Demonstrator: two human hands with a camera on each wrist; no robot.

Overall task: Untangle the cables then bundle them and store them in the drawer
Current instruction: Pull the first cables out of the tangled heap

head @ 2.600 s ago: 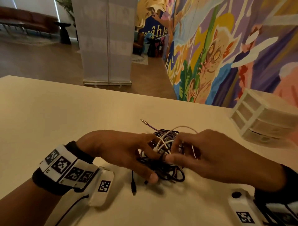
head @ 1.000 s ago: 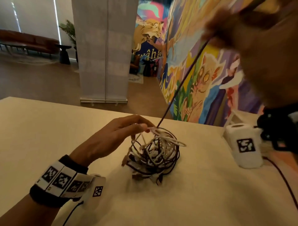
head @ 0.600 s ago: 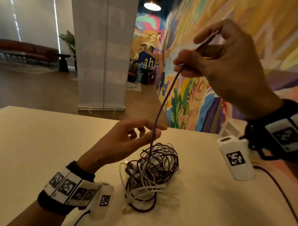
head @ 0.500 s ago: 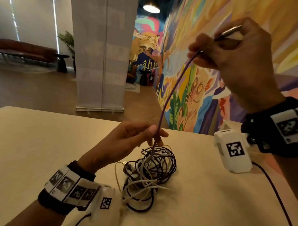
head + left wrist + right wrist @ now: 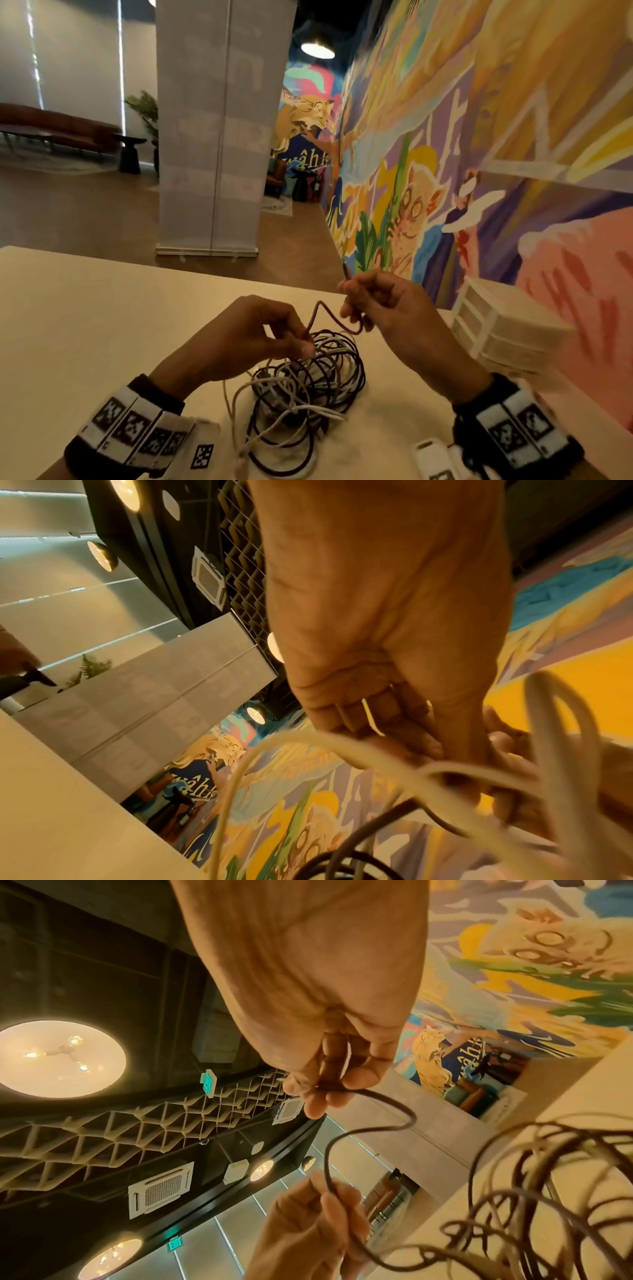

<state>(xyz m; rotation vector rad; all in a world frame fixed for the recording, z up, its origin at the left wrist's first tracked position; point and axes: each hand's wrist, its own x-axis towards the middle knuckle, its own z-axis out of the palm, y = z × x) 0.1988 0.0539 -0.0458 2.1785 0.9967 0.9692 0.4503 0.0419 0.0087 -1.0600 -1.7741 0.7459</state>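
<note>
A tangle of dark purple and white cables (image 5: 301, 387) lies on the cream table (image 5: 85, 325) in front of me. One purple cable (image 5: 329, 313) rises out of it in a slack S-bend between my hands. My left hand (image 5: 301, 339) pinches that cable just above the tangle. My right hand (image 5: 352, 301) pinches it near its plug end, whose tip (image 5: 345, 269) pokes up past the fingers. The right wrist view shows the same purple cable (image 5: 369, 1123) curving from my right fingertips down to the left hand (image 5: 325, 1204). White cable loops (image 5: 308, 739) cross the left wrist view.
A small white drawer unit (image 5: 496, 329) stands at the table's right side, near the painted wall; its drawers look closed. A white camera unit (image 5: 435, 459) hangs at my right wrist near the front edge. Bare tabletop stretches to the left.
My right hand has come down from high above the table to just above the tangle, so the purple cable went from taut to slack. My left hand now pinches the cable lower down.
</note>
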